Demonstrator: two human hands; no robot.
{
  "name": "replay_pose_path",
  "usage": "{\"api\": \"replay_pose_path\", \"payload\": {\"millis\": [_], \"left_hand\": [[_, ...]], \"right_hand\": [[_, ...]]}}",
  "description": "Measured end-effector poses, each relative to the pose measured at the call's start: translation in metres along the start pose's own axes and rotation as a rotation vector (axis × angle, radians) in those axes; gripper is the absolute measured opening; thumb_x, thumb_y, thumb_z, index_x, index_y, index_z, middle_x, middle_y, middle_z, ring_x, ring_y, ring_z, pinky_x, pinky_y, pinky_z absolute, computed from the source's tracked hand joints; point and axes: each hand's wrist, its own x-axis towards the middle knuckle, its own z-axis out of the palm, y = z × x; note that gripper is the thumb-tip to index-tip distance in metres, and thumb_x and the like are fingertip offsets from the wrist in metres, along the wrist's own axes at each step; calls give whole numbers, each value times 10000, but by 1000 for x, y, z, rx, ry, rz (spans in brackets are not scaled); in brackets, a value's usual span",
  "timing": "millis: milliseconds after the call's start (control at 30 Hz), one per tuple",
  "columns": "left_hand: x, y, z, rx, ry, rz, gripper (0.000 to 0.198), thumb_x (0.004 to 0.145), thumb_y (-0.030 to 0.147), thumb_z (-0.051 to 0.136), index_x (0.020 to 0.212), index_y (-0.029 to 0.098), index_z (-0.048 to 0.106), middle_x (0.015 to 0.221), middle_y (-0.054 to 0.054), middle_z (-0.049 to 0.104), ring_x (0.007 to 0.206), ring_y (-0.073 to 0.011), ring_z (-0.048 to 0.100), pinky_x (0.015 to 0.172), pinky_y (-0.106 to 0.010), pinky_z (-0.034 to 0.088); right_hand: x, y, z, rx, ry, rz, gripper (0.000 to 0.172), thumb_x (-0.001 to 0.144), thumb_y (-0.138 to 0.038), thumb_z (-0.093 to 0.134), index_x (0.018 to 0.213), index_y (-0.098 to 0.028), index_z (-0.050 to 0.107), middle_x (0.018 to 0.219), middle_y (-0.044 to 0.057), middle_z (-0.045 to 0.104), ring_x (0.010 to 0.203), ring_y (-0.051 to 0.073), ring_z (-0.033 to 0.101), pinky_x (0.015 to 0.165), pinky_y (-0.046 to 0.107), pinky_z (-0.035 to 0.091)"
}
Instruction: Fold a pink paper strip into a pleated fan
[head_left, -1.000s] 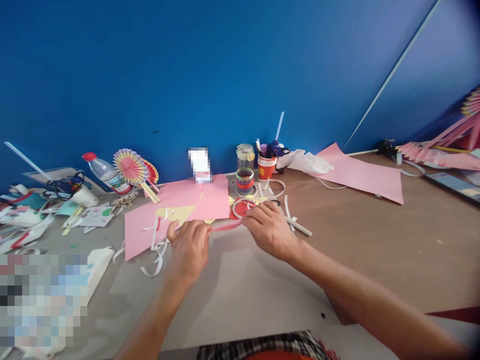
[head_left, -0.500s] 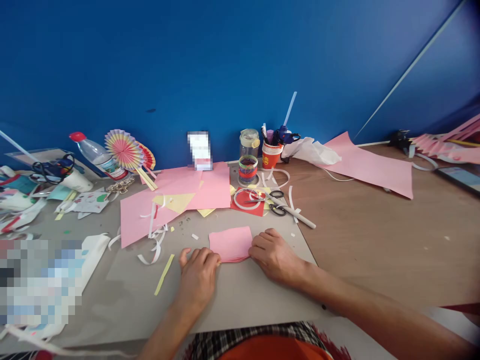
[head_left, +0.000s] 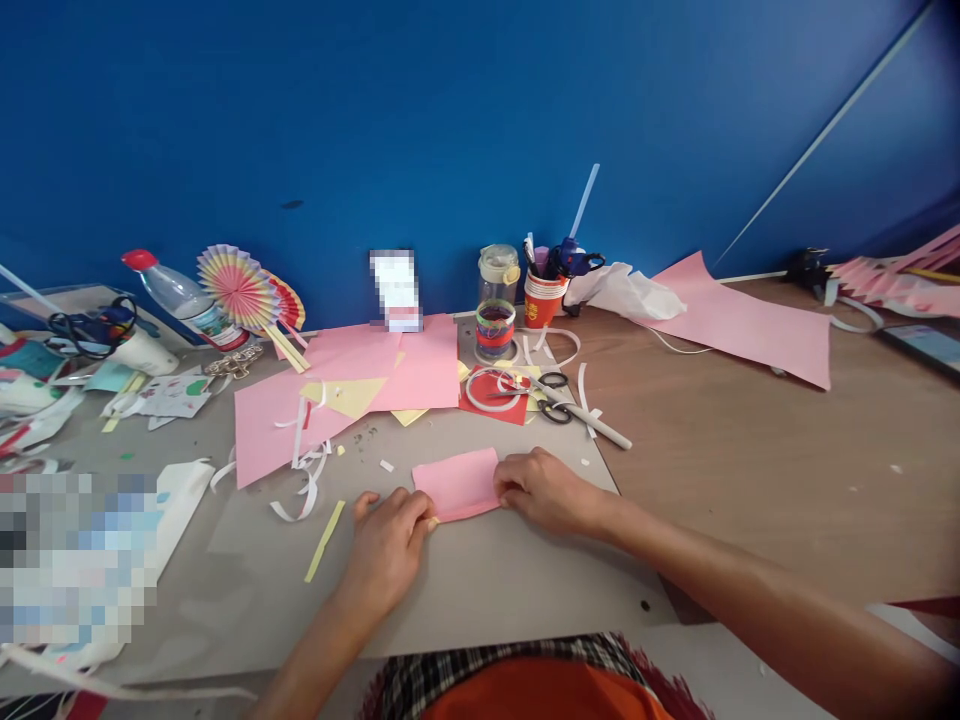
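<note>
A small folded pink paper (head_left: 457,483) lies on the grey mat (head_left: 480,570) in front of me. My left hand (head_left: 388,545) pinches its near left corner with closed fingers. My right hand (head_left: 546,489) grips its right edge, fingers curled over it. Both hands rest low on the mat. Behind the paper lie larger pink sheets (head_left: 352,390), a yellow piece (head_left: 343,396) and a red square (head_left: 495,395) with a white tape ring. Scissors (head_left: 546,393) and a white pen (head_left: 600,427) lie just past my right hand.
At the blue wall stand a jar (head_left: 496,303) wrapped in coloured bands and an orange cup (head_left: 543,298) of pens. A water bottle (head_left: 180,298), paper fans (head_left: 238,285) and scraps crowd the left. A large pink sheet (head_left: 739,320) lies on the brown table at right. A yellow strip (head_left: 325,540) lies beside my left hand.
A second ago both hands held a pink strip up near the red square. They came back toward me, and now hold the folded pink paper flat on the mat.
</note>
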Motion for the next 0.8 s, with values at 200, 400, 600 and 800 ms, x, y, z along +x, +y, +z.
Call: {"api": "replay_pose_path", "payload": {"millis": [200, 400, 600, 800], "left_hand": [[-3, -4, 5, 82, 70, 40, 224, 914, 206, 412, 819, 245, 611, 780, 22, 605, 725, -139, 570, 900, -379, 245], [-3, -6, 7, 167, 98, 106, 288, 926, 173, 377, 790, 232, 623, 736, 10, 566, 684, -133, 545, 876, -376, 251], [-4, -6, 7, 232, 115, 183, 285, 926, 166, 384, 752, 208, 606, 750, -6, 565, 693, -147, 545, 842, -371, 280], [-5, -9, 10, 241, 134, 235, 259, 913, 130, 389, 773, 203, 594, 780, -14, 584, 719, -148, 549, 862, -376, 298]], "right_hand": [[6, -1, -3, -15, -34, 50, 146, 724, -81, 535, 650, -184, 606, 703, -9, 615, 638, 114, 517, 638, 218, 369], [9, -1, -1, -50, -55, 111, 124, 716, -97, 550, 656, -189, 607, 734, 1, 621, 635, 119, 514, 593, 219, 349], [8, -8, -1, -174, -83, 133, 116, 782, -117, 541, 697, -181, 590, 776, 17, 611, 638, 122, 499, 625, 241, 336], [7, -6, 2, -269, -47, 100, 54, 816, -134, 561, 840, -167, 597, 944, 57, 547, 666, 116, 518, 645, 245, 355]]}}
